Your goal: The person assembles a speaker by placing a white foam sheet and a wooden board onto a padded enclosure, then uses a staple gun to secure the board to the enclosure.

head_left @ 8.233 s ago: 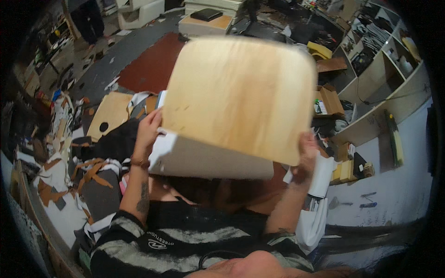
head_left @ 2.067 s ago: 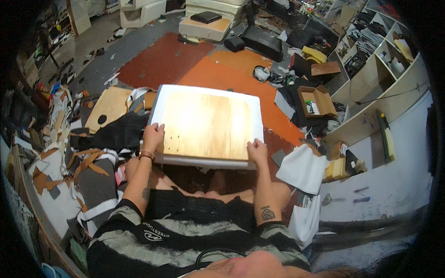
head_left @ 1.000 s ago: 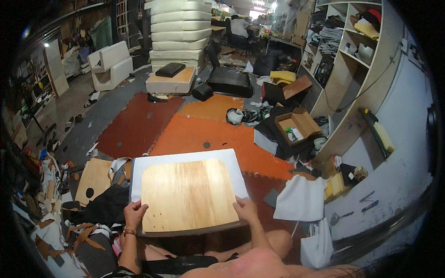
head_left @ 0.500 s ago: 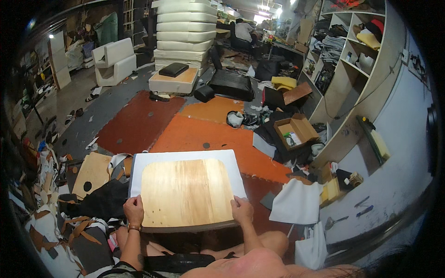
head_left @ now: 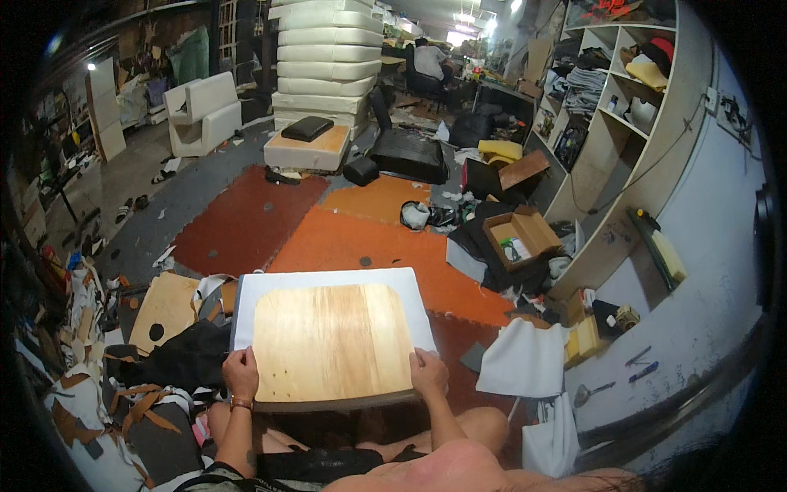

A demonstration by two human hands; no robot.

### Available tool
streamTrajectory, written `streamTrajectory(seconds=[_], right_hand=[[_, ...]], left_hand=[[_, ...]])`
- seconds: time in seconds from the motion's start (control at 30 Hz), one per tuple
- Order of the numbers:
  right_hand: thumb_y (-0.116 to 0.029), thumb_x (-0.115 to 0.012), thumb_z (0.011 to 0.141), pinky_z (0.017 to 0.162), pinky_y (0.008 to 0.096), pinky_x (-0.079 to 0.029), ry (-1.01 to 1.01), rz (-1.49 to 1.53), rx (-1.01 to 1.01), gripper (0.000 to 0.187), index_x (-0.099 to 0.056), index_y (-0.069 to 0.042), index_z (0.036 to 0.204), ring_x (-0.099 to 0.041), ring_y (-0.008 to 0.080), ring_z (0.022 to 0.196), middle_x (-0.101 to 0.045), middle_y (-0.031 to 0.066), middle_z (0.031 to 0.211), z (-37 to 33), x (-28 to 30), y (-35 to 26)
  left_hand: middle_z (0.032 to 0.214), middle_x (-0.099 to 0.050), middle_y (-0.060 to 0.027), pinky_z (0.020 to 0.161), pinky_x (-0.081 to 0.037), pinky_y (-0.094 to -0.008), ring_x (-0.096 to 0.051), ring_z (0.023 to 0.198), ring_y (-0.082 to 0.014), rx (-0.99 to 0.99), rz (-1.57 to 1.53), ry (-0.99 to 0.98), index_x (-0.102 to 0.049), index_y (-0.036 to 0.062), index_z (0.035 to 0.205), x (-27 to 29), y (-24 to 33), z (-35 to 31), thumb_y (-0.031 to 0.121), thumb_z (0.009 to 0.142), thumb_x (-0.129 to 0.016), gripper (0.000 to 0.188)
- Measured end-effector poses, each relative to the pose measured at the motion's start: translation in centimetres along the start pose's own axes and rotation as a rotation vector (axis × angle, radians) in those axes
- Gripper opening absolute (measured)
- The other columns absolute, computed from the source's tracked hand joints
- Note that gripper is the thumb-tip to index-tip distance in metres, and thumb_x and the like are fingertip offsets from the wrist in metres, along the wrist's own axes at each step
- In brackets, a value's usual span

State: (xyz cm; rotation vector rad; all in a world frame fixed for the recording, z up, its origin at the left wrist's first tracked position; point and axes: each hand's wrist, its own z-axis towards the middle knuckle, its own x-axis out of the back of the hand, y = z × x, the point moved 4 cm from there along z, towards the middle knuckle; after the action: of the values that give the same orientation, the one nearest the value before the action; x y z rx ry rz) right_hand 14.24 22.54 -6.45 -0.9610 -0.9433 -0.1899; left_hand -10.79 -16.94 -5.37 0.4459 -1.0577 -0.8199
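A pale plywood panel [head_left: 332,344] with rounded far corners lies flat on a larger white padded sheet [head_left: 422,316], just in front of me. The sheet shows beyond the panel's far edge and at both sides. My left hand [head_left: 240,373], a band on its wrist, is closed on the panel's near left edge. At the opposite side my right hand [head_left: 429,373] grips the near right edge, fingers curled on top. A dark layer shows along the panel's near edge. What supports the sheet underneath is hidden.
Leather and fabric scraps [head_left: 139,410] heap at the left, beside a black cloth [head_left: 193,353]. On the right stand a cardboard box [head_left: 533,225], draped white material [head_left: 520,361] and a shelf unit [head_left: 631,115]. Farther back are stacked white cushions [head_left: 328,61] and a seated person [head_left: 429,59].
The panel and my left hand have shifted very slightly to the right. Both hands keep their grip, and my right hand is nearly still.
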Motion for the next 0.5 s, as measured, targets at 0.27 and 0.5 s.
streamTrajectory(seconds=[0.27, 0.5], right_hand=[[-0.033, -0.064, 0.094, 0.077, 0.0462, -0.055, 0.103, 0.031, 0.037, 0.028, -0.079, -0.013, 0.108, -0.07, 0.0346, 0.084, -0.072, 0.0135, 0.09, 0.0, -0.7, 0.3], [-0.03, -0.065, 0.094, 0.076, 0.0462, -0.055, 0.07, 0.059, 0.008, 0.026, -0.079, -0.012, 0.107, -0.07, 0.0346, 0.083, -0.072, 0.0133, 0.09, -1.3, -0.3, 0.3]], left_hand=[[0.075, -0.067, -0.0192, 0.063, -0.049, -0.044, -0.066, 0.067, -0.0363, 0.02, 0.0, 0.009, -0.071, -0.0036, 0.08, 0.1, -0.4, -0.2, 0.019, 0.095, -0.067, 0.028], [0.074, -0.066, -0.0194, 0.063, -0.049, -0.0443, -0.065, 0.067, -0.0361, 0.015, -0.004, 0.007, -0.07, -0.0041, 0.079, 0.1, -0.7, -1.2, 0.02, 0.095, -0.067, 0.029]])
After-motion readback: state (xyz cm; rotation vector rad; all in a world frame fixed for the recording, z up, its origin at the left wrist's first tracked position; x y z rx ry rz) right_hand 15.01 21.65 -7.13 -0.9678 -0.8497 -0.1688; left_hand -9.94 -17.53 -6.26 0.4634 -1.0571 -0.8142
